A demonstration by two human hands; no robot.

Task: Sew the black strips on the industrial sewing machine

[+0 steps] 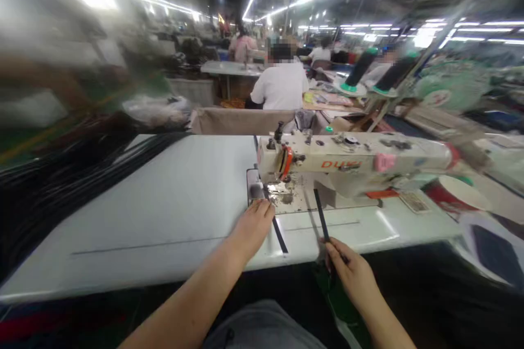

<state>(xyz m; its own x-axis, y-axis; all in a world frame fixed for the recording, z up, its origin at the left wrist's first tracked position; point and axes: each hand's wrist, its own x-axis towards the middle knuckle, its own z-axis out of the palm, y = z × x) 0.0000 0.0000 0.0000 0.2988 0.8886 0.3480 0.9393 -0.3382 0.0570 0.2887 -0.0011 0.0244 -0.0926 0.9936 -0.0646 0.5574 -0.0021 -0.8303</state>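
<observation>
A white sewing machine (303, 161) with orange lettering stands on a pale table. My left hand (254, 224) lies just in front of the needle plate (280, 191), its fingers bent together on a narrow black strip (280, 235). The strip runs from under the fingertips towards the table's front edge. At that edge, right of the machine's needle area, my right hand (347, 268) pinches a second black strip (321, 215). Its far end points up onto the machine bed, and its lower part hangs below the tabletop.
Many long black strips (94, 188) lie in a bundle across the table's left side. Black thread cones (360, 71) stand behind the machine. A cloth-lined bin (241, 120) adjoins the table's back edge. Beyond it sits a person in a white top (282, 87).
</observation>
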